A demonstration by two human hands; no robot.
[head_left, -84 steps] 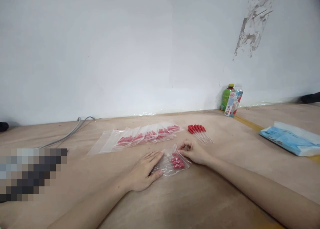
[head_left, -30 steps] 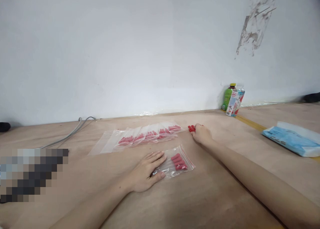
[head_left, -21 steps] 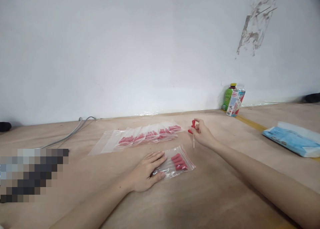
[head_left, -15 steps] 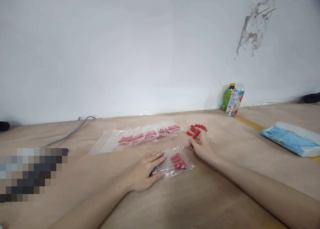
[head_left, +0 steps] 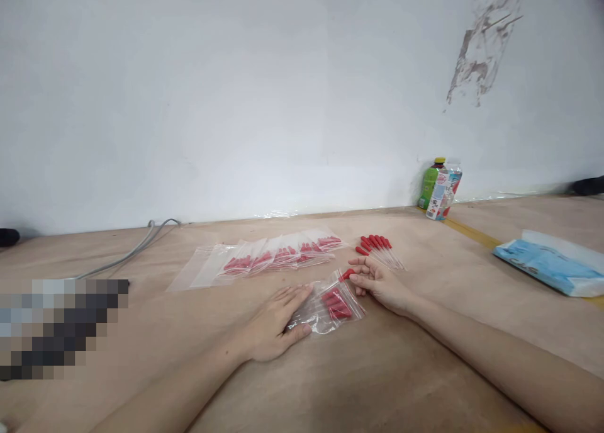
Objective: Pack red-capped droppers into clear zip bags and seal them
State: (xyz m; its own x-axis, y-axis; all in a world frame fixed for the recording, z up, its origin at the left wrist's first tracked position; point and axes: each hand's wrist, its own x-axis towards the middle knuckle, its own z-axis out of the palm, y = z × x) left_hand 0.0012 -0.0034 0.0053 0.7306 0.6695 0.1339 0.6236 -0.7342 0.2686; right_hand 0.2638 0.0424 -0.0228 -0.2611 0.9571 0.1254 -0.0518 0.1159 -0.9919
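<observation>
A clear zip bag point(head_left: 314, 316) lies on the table with several red-bulbed droppers point(head_left: 336, 304) inside, their thin stems toward my left hand. My left hand point(head_left: 276, 323) rests flat with fingers stretched, pressing on the bag's left end. At the bag's open right end, my right hand point(head_left: 380, 285) pinches one dropper by its red bulb point(head_left: 348, 274). The stem of that dropper points into the bag's mouth. Just behind my right hand, a fan of loose droppers point(head_left: 376, 241) lies with clear stems toward me.
Overlapping zip bags point(head_left: 283, 255) with red droppers lie in a row farther back. A green bottle point(head_left: 428, 184) and a carton-like package point(head_left: 442, 195) stand by the wall. A blue tissue pack point(head_left: 552, 263) lies at right, a grey cable point(head_left: 134, 250) at left, near a pixelated patch.
My right hand has moved left and toward me from the loose droppers, bringing one dropper's stem into the bag's mouth. My left hand has stayed on the bag.
</observation>
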